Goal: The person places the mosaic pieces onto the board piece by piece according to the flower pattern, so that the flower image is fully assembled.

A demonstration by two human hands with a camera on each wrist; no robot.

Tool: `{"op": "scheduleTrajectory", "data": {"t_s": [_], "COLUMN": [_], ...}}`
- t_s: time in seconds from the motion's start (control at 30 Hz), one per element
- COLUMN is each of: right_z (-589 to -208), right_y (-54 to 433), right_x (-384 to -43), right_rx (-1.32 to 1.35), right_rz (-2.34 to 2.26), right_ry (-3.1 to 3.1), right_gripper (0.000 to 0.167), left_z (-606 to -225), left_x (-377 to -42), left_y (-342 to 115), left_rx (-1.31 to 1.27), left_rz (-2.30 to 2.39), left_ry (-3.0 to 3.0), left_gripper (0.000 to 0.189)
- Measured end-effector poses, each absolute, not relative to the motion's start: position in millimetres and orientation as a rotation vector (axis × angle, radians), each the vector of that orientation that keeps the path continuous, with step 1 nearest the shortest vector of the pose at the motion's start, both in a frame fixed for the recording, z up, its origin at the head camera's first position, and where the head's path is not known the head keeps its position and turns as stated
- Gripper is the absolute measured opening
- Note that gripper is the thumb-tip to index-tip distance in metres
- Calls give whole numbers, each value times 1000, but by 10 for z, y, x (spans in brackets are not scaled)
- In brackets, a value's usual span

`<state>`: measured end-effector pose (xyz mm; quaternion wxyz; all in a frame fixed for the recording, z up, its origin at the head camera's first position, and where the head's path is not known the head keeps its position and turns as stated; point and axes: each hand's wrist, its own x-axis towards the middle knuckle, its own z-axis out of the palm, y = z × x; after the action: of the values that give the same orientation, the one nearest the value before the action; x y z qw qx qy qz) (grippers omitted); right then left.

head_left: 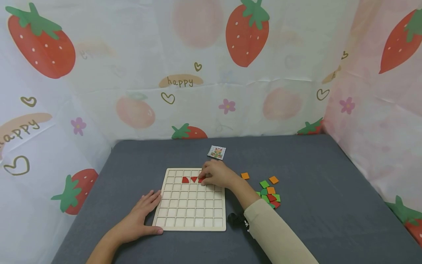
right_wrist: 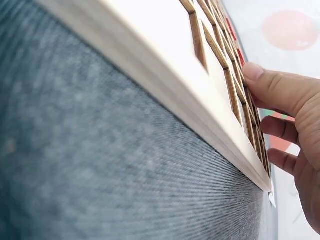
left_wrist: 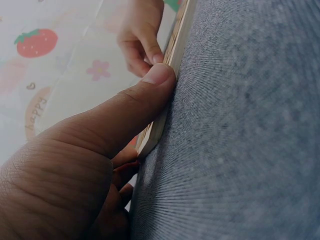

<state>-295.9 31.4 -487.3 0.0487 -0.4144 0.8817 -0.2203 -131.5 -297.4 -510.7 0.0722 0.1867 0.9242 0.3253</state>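
Observation:
A pale wooden grid board (head_left: 190, 228) lies on the grey table. My left hand (head_left: 136, 220) rests at its near left corner, fingers along the left side and straight thumb (left_wrist: 125, 107) against the front edge. My right hand (head_left: 217, 174) is over the board's second row from the far side, thumb and fingertips pinching a small red tile (head_left: 200, 180), mostly hidden by the fingers. In the right wrist view the thumb (right_wrist: 277, 90) reaches that row and the other fingers are bent. To the left in that row sit a red rounded tile (head_left: 185, 180) and a red triangle tile (head_left: 193, 179).
Right of the board lies a loose pile of green, orange and red tiles (head_left: 270, 190), with an orange tile (head_left: 245, 176) nearer the right wrist. A small picture card (head_left: 216, 152) lies beyond the board. Strawberry-print cloth (head_left: 141, 73) surrounds the table's back and sides.

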Motion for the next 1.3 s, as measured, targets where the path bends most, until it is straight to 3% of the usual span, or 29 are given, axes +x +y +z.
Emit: {"op": "scheduleTrajectory", "data": {"t_s": [1.03,1.3], "right_z": [-4858,-4784], "right_y": [298,487], "right_x": [-2911,-2893], "right_rx": [-1311,-1268], "right_rz": [-529,-609], "right_ry": [2759,2773], "right_gripper": [35,27], "left_z": [-5122,-5110], "left_x": [-1353,-1343], "left_y": [-2958,-2964], "left_rx": [496,527], "left_rz": [948,948], "left_ry": [2759,2766], "left_gripper": [116,114]}}
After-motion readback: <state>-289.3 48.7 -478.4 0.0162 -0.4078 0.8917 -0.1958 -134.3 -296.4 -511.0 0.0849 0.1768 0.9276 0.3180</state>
